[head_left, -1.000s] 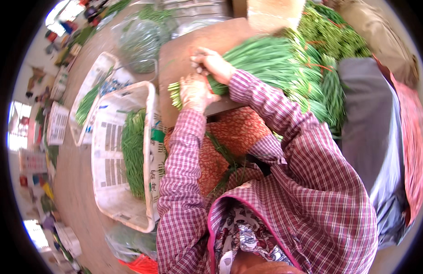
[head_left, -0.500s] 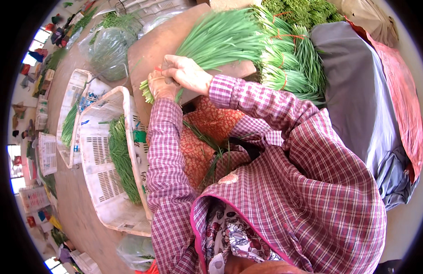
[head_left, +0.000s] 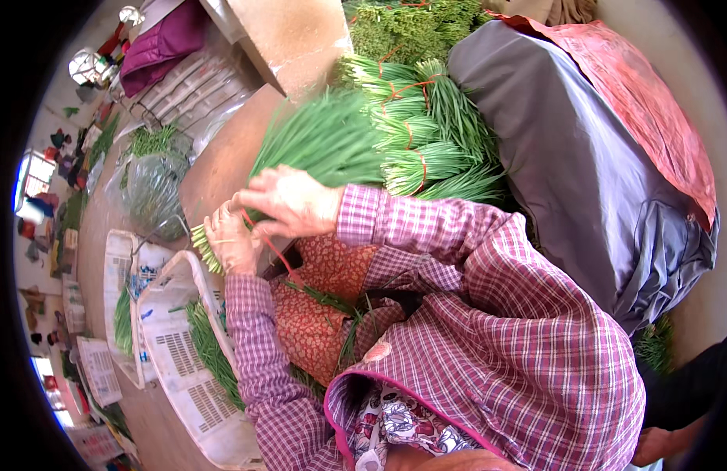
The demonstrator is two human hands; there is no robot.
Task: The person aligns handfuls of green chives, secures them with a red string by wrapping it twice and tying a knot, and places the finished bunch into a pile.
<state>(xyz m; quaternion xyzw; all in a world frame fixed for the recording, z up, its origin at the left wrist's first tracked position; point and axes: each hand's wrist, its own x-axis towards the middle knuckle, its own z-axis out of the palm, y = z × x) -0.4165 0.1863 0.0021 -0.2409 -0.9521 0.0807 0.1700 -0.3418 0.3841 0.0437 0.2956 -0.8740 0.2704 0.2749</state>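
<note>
A bunch of long green leaves [head_left: 312,145] lies across the brown surface [head_left: 218,157], its pale cut ends [head_left: 206,250] poking out to the left and its leafy part smeared by motion, so where its tips stop is hard to make out. The left hand [head_left: 234,242] is clamped around the bunch just above those ends, its palm side hidden. The right hand [head_left: 294,202] lies over the bunch just beside it, fingers bent and blurred; I cannot tell whether they grip anything. A red tie [head_left: 278,253] shows by the hands, its upper part partly covered by fingers. Right of the bunch, tied bundles [head_left: 414,169] are stacked, some half buried under others. A cardboard box [head_left: 304,47] is cut off at the top. Grey cloth [head_left: 552,157] conceals whatever is beneath it. The left forearm covers part of a white crate [head_left: 194,377]. At lower right, a dark-clad person [head_left: 685,385] is mostly cropped away.
</note>
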